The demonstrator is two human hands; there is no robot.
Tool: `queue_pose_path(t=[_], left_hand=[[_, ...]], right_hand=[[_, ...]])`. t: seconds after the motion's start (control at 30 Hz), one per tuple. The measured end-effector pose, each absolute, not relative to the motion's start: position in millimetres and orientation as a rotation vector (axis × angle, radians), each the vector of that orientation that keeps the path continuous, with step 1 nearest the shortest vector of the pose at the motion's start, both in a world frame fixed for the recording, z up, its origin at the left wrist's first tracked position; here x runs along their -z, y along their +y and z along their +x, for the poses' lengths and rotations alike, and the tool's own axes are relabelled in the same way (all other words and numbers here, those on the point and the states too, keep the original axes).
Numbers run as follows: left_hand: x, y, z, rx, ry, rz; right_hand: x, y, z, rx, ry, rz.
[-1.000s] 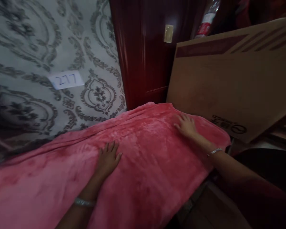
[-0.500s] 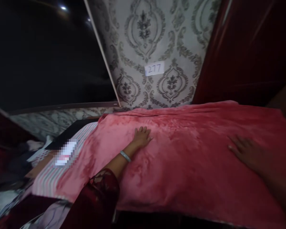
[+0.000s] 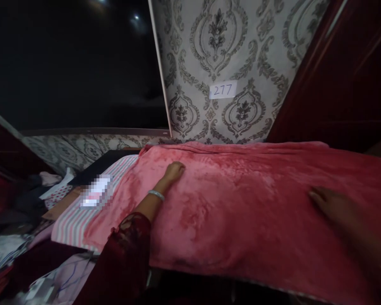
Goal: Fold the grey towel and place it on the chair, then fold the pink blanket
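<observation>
Lying spread across a raised flat surface from centre to right edge of the view: pink fleece blanket (image 3: 241, 203), its far edge running along the foot of the patterned wallpaper (image 3: 216, 46).

Resting on the blanket near its far left corner: left hand (image 3: 174, 170), fingers curled together and pressing into the fleece, not visibly gripping a fold; silver bangle (image 3: 155, 195) circling the wrist, dark red lace sleeve (image 3: 127, 254) covering the forearm below it.

Lying on the blanket toward the right edge, well apart from the left hand: right hand (image 3: 333, 205), dim and blurred, fingers seeming extended and flat against the cloth; whether pinching any fabric cannot be told.

Showing beneath the blanket's left end: striped cloth (image 3: 73, 220), with a blurred-out rectangular patch (image 3: 97, 192) just beside the blanket's edge.

Sticking to the wallpaper above the blanket: white label (image 3: 222, 90) reading 277.

Standing at the right: dark red wooden panel (image 3: 346, 84). Filling the upper left: dark framed surface (image 3: 70, 63). Heaping at lower left: assorted clothes and papers (image 3: 25, 199).
</observation>
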State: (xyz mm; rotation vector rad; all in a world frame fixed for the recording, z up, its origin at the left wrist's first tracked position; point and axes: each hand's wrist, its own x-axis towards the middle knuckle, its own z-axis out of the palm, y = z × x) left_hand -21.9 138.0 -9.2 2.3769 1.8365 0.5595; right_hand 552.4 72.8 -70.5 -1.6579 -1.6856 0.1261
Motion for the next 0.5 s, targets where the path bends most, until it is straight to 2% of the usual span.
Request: queue_pose_path(t=[0.23, 0.5], left_hand=[[21, 169, -32, -0.709, 1.79, 2.303], [33, 175, -42, -0.749, 1.67, 2.307]], right_hand=[[36, 132, 425, -0.488, -1.656, -1.461], [63, 167, 366, -0.644, -1.77, -1.309]])
